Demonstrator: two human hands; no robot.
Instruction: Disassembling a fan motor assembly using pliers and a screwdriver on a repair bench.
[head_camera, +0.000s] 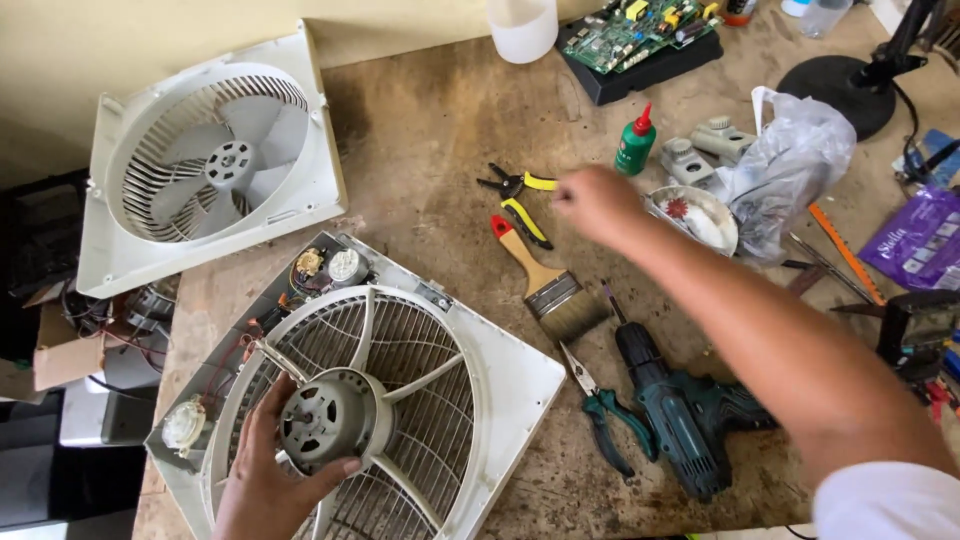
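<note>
My left hand (268, 470) grips the round grey motor (330, 418) at the hub of a white box-fan frame with a grille (500, 390) lying flat at the near left of the workbench. My right hand (598, 205) reaches out over the middle of the bench with its fingers curled, blurred, right beside black-and-yellow wire strippers (522, 195). Whether it holds anything small I cannot tell. A paintbrush (548, 280) with a wooden handle lies just below that hand.
A second white fan half with blades (215, 160) leans at the far left. Near my right arm lie green-handled pliers (605, 410), a teal cordless drill (680, 415), a small bowl (700, 218), a green glue bottle (635, 142), a plastic bag (790, 165) and a circuit board (640, 30).
</note>
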